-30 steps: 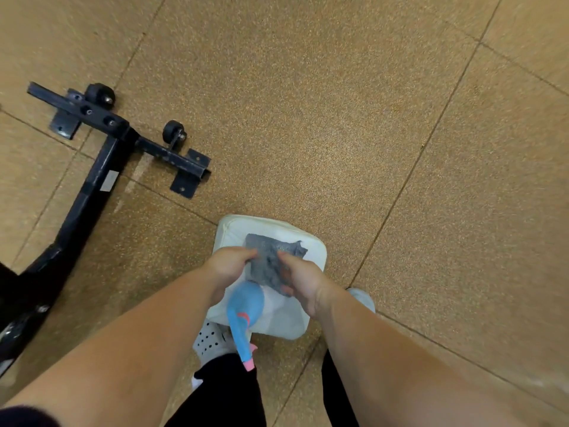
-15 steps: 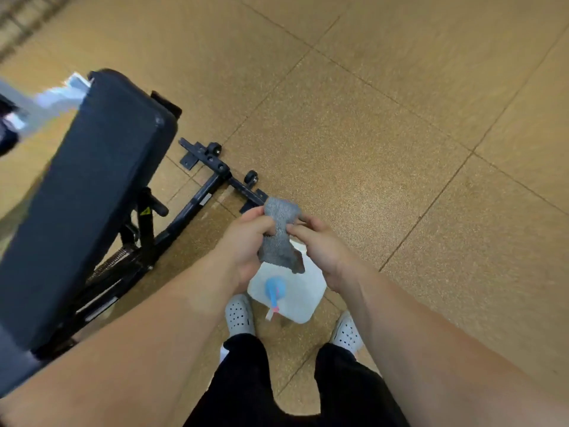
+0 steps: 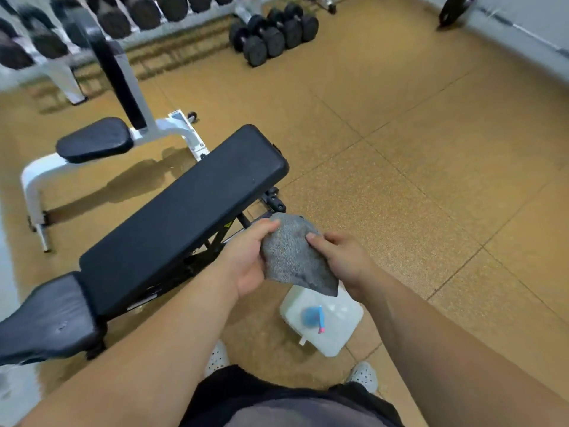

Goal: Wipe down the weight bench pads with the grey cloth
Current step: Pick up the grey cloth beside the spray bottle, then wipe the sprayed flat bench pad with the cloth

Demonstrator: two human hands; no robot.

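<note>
Both of my hands hold the grey cloth (image 3: 291, 253) in the air, to the right of the bench. My left hand (image 3: 246, 257) grips its left edge and my right hand (image 3: 341, 260) pinches its right edge. The cloth hangs folded, with a corner pointing down. The long black back pad (image 3: 184, 211) of the weight bench slants from lower left to upper right, just left of my hands. The black seat pad (image 3: 46, 322) lies at the bottom left. The cloth does not touch either pad.
A white plastic jug (image 3: 338, 325) with a blue cap stands on the floor below the cloth, in front of my shoes. A second white-framed bench (image 3: 95, 140) stands behind. Dumbbells (image 3: 271, 35) and a rack line the far side. Tan floor stretches to the right.
My view has lifted from the floor and jug to the bench and the gym. My hands have raised the cloth from above the jug and spread it wider between them.
</note>
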